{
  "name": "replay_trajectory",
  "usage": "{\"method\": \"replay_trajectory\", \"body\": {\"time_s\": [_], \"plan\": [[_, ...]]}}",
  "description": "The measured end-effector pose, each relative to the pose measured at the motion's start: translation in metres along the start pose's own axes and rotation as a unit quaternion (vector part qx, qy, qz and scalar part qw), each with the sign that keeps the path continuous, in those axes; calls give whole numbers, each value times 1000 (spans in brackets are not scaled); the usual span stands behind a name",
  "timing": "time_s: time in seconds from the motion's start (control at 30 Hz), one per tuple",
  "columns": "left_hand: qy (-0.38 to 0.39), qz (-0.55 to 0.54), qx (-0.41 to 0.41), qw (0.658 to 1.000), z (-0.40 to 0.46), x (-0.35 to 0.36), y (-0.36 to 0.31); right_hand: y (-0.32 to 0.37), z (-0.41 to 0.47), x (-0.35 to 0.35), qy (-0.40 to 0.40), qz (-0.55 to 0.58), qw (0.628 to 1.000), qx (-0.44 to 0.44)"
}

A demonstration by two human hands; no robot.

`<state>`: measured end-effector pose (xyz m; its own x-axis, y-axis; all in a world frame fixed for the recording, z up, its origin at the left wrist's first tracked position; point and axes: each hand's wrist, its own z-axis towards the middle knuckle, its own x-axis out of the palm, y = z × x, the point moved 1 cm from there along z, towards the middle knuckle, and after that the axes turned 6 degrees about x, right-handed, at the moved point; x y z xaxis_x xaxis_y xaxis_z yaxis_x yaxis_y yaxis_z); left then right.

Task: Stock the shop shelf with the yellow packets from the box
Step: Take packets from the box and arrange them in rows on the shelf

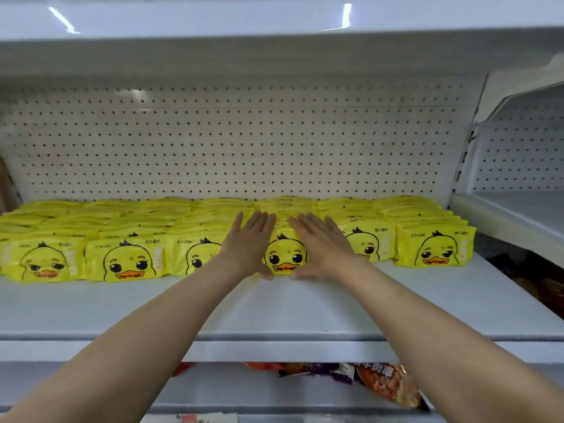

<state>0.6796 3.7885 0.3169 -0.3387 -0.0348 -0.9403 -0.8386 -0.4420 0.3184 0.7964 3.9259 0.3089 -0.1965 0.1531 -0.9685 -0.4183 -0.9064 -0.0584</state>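
Here the left hand [248, 244] and the right hand [320, 245] lie flat with straight fingers on both sides of one yellow packet [285, 257], touching it at the front of a row. Many yellow packets [128, 259] stand in rows on the white shelf [274, 306], before the pegboard back [238, 141]. On the lower shelf lie red snack bags [384, 383].
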Motion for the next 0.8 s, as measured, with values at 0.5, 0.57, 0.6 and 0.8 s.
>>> {"method": "replay_trajectory", "body": {"time_s": [0.5, 0.57, 0.6, 0.8], "plan": [[-36, 7, 19, 999, 14, 5, 8, 8, 11, 7, -29, -18, 997, 63], [-33, -3, 19, 999, 14, 6, 9, 10, 12, 7, -29, -20, 997, 68], [-32, -6, 19, 999, 13, 6, 9, 10, 12, 7, -29, -20, 997, 69], [-37, -43, 13, 998, 12, 9, 9, 12, 10, 5, -22, -18, 997, 74]]}}
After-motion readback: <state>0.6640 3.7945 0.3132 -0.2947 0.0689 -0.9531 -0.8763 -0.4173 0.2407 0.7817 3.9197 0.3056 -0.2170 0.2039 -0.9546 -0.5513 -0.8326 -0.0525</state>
